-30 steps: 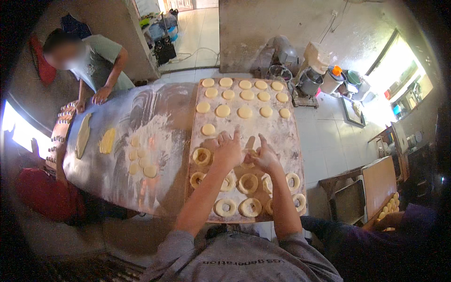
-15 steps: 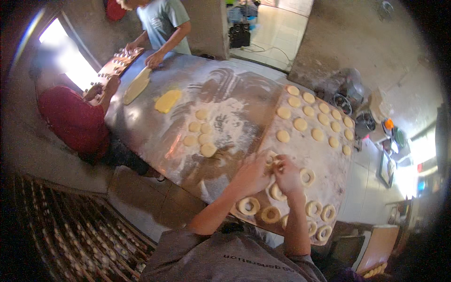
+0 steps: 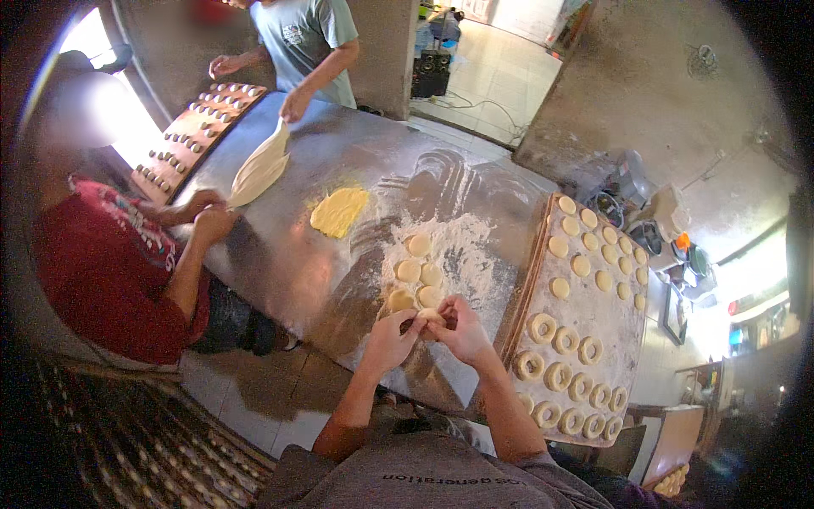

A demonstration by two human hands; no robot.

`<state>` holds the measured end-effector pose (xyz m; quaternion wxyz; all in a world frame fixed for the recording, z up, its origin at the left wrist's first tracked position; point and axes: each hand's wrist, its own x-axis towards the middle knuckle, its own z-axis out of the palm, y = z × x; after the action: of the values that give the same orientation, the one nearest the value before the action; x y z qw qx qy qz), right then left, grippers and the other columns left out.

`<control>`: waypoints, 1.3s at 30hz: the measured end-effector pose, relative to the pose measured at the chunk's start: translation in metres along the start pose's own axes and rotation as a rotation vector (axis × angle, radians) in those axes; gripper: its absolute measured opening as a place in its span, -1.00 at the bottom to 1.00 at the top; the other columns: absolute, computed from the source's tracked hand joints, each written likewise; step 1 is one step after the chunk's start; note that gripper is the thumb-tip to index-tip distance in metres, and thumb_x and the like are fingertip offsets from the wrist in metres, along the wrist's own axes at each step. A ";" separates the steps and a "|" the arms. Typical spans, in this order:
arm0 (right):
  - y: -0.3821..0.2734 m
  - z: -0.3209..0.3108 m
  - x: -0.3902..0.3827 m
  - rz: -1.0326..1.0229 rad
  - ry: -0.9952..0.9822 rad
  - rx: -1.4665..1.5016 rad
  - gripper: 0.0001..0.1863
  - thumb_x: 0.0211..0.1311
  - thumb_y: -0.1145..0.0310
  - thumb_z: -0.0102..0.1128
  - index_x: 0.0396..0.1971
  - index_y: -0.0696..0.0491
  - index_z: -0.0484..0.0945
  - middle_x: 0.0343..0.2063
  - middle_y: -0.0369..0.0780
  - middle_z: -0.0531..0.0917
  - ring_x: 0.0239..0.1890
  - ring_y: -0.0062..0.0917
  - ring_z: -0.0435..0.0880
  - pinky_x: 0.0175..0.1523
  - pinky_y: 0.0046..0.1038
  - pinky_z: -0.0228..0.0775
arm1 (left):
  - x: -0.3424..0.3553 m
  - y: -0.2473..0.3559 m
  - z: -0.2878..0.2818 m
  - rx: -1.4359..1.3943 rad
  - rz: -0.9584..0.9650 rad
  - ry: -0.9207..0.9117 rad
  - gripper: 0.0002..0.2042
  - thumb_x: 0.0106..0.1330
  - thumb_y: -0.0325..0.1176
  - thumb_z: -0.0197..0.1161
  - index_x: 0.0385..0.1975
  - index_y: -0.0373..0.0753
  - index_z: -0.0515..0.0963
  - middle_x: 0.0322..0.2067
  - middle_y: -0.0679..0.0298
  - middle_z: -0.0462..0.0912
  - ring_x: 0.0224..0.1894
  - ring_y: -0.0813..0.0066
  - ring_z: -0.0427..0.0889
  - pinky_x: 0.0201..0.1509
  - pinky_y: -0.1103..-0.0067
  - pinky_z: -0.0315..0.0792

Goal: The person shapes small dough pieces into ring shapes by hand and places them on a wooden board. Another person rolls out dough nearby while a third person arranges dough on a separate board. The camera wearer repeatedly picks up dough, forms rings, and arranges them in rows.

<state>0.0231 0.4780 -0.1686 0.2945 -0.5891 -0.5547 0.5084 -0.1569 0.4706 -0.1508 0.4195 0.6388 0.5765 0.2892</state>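
- A floured steel table point(image 3: 339, 170) stands in a bare concrete room with a tiled floor.
- At its near edge, the left hand point(image 3: 392, 333) and right hand point(image 3: 462, 329) close together on one dough disc point(image 3: 430, 316).
- Five more discs point(image 3: 420, 271) lie just beyond.
- Right: a board point(image 3: 629, 341) with rings point(image 3: 560, 376) and flat rounds.
- Far side: a yellow sheet point(image 3: 339, 211), a pale dough strip point(image 3: 259, 168).

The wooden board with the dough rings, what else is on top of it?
The wooden board carries ring-shaped dough pieces at its near end and flat round dough discs at the far end, on a floury surface. Its nearest corner is cut off from view.
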 end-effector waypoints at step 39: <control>0.059 -0.105 -0.117 -0.246 0.217 1.146 -0.70 0.20 0.39 0.01 -0.07 0.13 0.36 -0.40 -0.27 0.52 -0.28 -0.54 0.52 -0.08 -0.54 0.33 | -0.026 0.094 0.152 -1.071 0.287 -0.174 -0.65 0.26 -0.63 0.03 0.05 -0.30 0.30 -0.41 0.23 0.50 -0.29 0.29 0.53 -0.12 0.50 0.46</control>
<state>0.1570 0.3766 -0.1576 0.6772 -0.3164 -0.2230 0.6257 0.0147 0.4156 -0.1396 0.6878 0.4301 0.2196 0.5420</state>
